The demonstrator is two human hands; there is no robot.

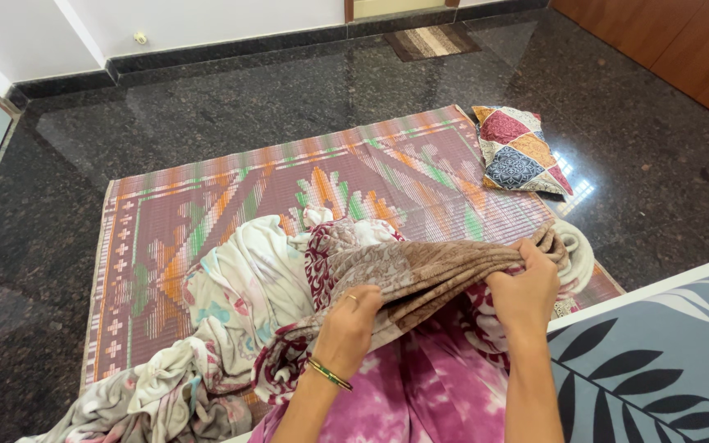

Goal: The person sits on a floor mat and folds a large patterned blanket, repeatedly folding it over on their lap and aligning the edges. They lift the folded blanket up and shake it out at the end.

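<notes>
Brown patterned cloth (420, 275) gathered into a long bundle, long axis running left to right and rising slightly toward the right, held above the woven mat (207, 213), left hand (353, 321) closed on its lower edge, right hand (527, 287) pinching its right end, patchwork pillow (519, 152) lying beyond on the floor (289, 107).

Two hands: left hand (348, 321), right hand (525, 289); one bangle (328, 374) on left wrist, one ring (353, 298); one brown patterned cloth (420, 275); one pale floral cloth (240, 303); one pink tie-dye cloth (420, 394); one woven mat (231, 197); one patchwork pillow (520, 152); one doormat (430, 41)
</notes>
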